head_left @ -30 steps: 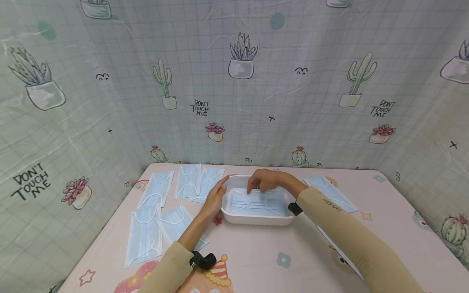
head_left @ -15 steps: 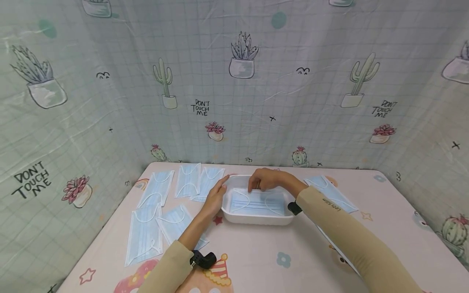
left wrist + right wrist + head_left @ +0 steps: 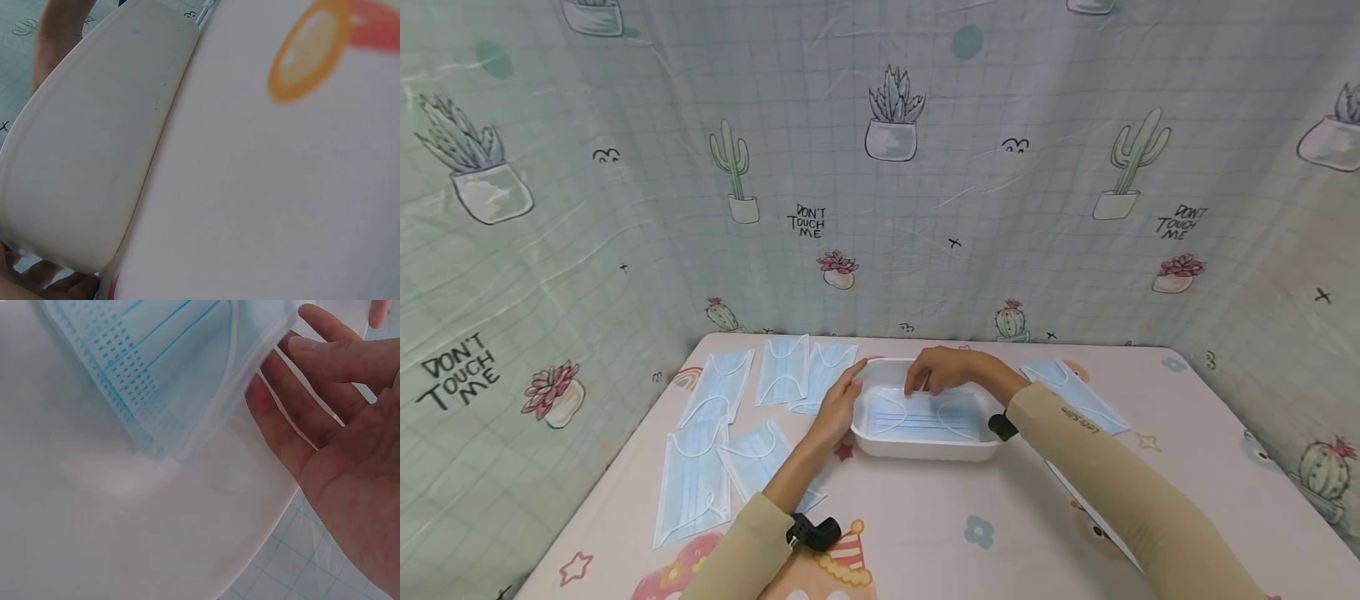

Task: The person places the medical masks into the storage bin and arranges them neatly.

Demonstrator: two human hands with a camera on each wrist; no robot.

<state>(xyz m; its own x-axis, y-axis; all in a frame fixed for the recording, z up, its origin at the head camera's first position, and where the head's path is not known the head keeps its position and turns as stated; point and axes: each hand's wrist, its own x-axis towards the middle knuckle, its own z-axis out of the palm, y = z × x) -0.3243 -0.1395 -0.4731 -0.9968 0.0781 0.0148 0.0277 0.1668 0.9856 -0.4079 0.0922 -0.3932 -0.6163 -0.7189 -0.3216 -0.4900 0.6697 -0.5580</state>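
A white plastic tub (image 3: 925,452) stands at the middle of the table, with blue pleated face masks (image 3: 923,421) lying flat inside. At its left end, my left hand (image 3: 837,408) holds the tub, thumb at the rim; in the left wrist view the fingers (image 3: 69,284) lie against the end wall. Over the far rim reaches my right hand (image 3: 946,369), fingers pointing down into the tub. Up close in the right wrist view, the thumb and fingers pinch the edge of the top face mask (image 3: 156,356); some fingertips are behind it.
Several face masks (image 3: 718,383) are spread on the table left of the tub, some overlapping. One more mask (image 3: 1075,398) lies at the right. A white-edged thing (image 3: 1097,520) is mostly hidden under the right sleeve. A patterned curtain (image 3: 955,192) closes off the back and sides.
Both hands stay almost where they were. The far edge of the top mask by the right fingers looks slightly shifted and paler; the view has moved a little.
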